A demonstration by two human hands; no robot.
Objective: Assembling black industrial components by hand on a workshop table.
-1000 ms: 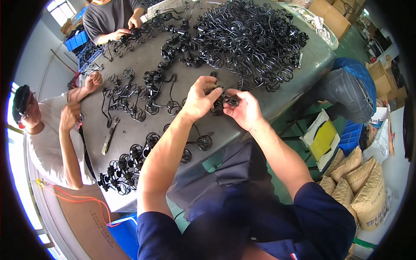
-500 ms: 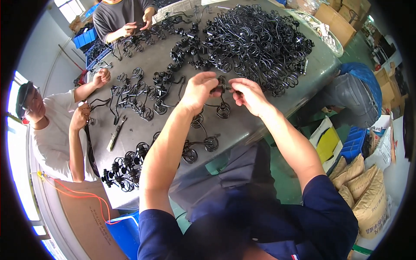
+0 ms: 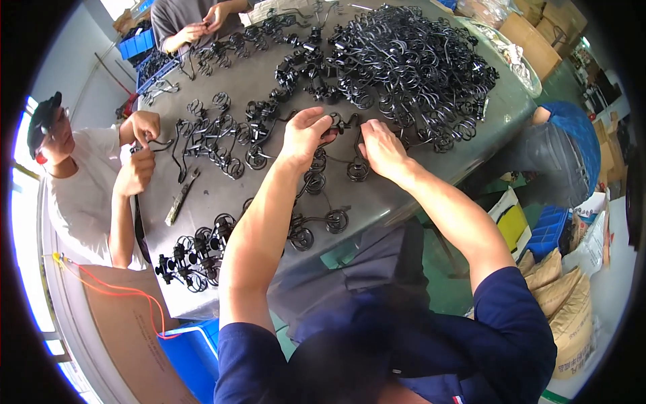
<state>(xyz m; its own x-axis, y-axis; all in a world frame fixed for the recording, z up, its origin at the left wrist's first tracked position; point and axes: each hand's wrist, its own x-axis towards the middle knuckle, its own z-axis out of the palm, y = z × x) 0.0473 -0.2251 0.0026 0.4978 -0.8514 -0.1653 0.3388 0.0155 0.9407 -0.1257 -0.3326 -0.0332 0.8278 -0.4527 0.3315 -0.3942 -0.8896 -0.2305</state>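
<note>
Above the table's near middle, my left hand (image 3: 305,139) is closed around a small black coiled wire part (image 3: 342,124), which sticks out past its fingertips. Just to the right, my right hand (image 3: 385,147) hangs lower with its fingers bent and close together; what lies under them is hidden. A black bent wire with a coil (image 3: 357,171) at its lower end runs beside my right thumb. More coiled parts (image 3: 313,180) lie beneath and next to my left wrist, and another black wire coil (image 3: 336,221) rests nearer the table edge.
A large heap of black coiled wires (image 3: 417,74) fills the far right of the table (image 3: 208,195). Pliers (image 3: 182,198) and a cluster of black parts (image 3: 195,259) lie at left. Two people work across and left; another person (image 3: 562,151) bends down at right.
My right hand has come away from the part in my left hand and moved slightly right and down, beside the bent wire. The left co-worker's hands have moved closer together.
</note>
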